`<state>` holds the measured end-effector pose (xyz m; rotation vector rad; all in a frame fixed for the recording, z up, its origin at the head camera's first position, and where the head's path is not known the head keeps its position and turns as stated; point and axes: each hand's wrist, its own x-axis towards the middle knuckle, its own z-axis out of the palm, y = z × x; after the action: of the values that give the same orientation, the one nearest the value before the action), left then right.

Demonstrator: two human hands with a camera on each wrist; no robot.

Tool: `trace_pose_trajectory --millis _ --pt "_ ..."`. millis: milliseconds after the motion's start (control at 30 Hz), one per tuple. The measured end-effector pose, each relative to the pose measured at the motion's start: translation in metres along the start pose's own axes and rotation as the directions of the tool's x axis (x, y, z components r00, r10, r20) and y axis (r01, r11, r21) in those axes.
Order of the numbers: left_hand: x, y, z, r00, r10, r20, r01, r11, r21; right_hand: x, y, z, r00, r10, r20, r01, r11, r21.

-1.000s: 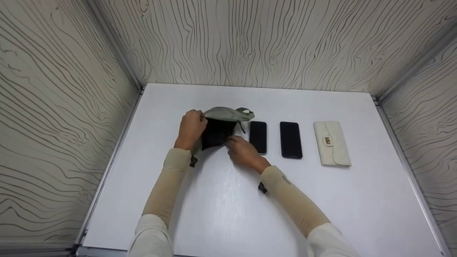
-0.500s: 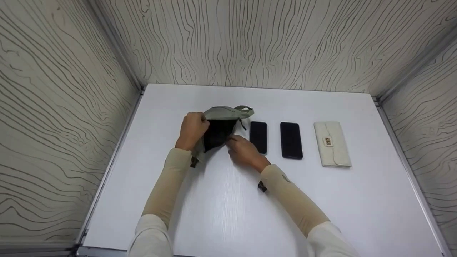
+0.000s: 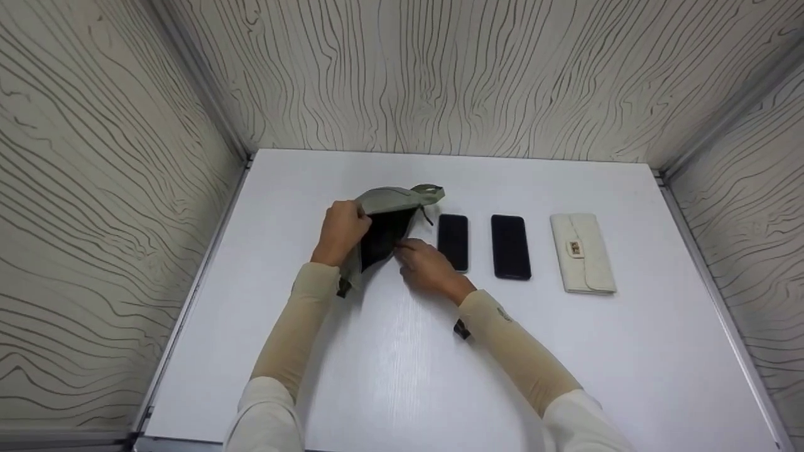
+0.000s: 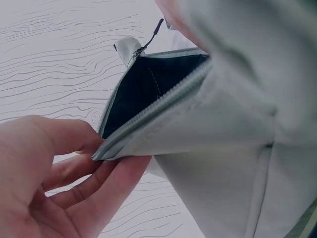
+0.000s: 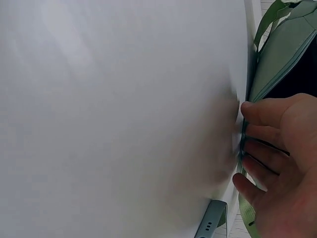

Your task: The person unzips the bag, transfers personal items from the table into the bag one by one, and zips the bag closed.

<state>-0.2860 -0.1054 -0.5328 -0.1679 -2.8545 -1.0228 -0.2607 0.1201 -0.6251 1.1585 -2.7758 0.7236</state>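
Observation:
A grey-green zippered waist bag (image 3: pixel 391 199) stands on the table with its mouth unzipped and its dark lining showing. My left hand (image 3: pixel 342 232) pinches one corner of the mouth; in the left wrist view the thumb and fingers of that left hand (image 4: pixel 64 173) grip the zipper edge. On the opposite rim, my right hand (image 3: pixel 427 267) holds the near edge of the bag. Seen from the right wrist, the fingers curl around the bag's edge beside the zipper, their tips partly hidden. A dark zipper pull (image 4: pixel 156 29) hangs at the far end of the zip.
Right of the bag lie two black smartphones, the nearer one (image 3: pixel 453 242) close to my right hand and the other phone (image 3: pixel 510 247) beyond it. Farther right is a cream wallet (image 3: pixel 583 253) with a metal clasp. Wood-patterned panels (image 3: pixel 402 75) enclose the white table (image 3: pixel 389 376).
My left hand has shifted slightly toward me and to the right, with the bag's corner. The bag's mouth looks narrower and more slanted. The right hand has barely moved.

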Motion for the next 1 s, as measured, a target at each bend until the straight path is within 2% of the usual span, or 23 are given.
trace_pose_trajectory --millis 200,433,1000 --pt "0.0 0.001 0.002 1.0 -0.011 0.011 0.011 1.0 0.007 0.001 -0.001 -0.002 0.998 0.051 0.025 -0.051 0.999 0.007" --pt "0.0 0.001 0.002 1.0 0.004 0.014 -0.004 1.0 0.0 0.005 0.0 -0.01 0.992 0.122 -0.03 -0.123 0.992 -0.018" --pt "0.001 0.003 0.003 1.0 -0.002 0.014 0.002 1.0 0.009 0.005 0.006 -0.027 0.973 0.193 -0.124 -0.202 0.977 -0.063"
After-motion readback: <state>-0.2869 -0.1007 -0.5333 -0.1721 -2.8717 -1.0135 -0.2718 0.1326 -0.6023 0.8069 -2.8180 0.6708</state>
